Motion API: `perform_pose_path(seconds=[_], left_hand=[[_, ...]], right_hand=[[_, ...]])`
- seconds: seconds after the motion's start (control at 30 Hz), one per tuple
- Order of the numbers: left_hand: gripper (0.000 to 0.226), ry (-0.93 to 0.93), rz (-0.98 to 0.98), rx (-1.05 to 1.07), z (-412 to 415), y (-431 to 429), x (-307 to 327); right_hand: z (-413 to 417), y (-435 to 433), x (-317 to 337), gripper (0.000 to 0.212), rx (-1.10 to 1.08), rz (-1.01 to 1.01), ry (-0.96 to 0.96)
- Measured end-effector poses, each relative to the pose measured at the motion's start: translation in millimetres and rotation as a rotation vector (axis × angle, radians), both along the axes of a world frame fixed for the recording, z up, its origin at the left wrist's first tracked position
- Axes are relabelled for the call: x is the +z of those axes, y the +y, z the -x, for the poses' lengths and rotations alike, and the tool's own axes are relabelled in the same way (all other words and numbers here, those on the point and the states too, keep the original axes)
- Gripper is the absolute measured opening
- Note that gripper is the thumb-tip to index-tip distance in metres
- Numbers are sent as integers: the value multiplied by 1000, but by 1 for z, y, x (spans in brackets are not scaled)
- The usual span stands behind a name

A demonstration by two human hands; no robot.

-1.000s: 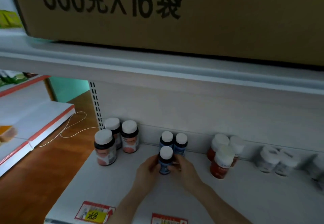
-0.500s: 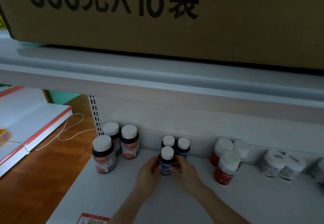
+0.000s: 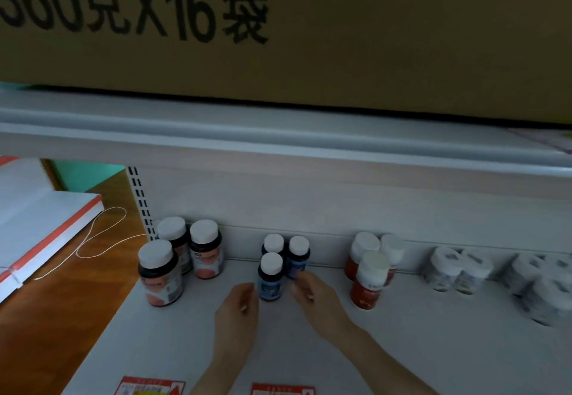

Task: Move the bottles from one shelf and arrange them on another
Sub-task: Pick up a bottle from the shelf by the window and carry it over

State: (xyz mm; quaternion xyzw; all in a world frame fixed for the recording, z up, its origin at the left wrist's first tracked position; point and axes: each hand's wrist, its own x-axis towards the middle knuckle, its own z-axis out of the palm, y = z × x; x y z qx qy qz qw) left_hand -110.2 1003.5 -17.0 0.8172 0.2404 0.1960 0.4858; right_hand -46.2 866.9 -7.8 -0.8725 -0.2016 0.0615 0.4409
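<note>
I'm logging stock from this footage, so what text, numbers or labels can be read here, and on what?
"360克X16袋": printed in black on the cardboard box on the upper shelf; the 3 is cut by the frame edge.
Price tags on the lower shelf front edge: too blurred to read.
Labels on the bottles: too blurred to read.

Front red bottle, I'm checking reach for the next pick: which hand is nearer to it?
Right. The right hand sits just left of the front red bottle, beside the front blue bottle; the left hand lies beyond that blue bottle, farther left.
</note>
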Motion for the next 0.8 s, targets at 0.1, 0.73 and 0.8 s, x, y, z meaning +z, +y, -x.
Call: perform_pose_path(seconds=[0.1,0.73,0.8], left_hand=[[14,-70,-47,-92,7,-23,17],[20,-257,32,-853,-3,-487,86],[22,-250,69,-940,-1,-544,85]], right_hand=[[5,-21,14,30,-10,3,-10],[95,-498,91,33,-581,76,-177],[114,-551,93,33,-682,64,-174]])
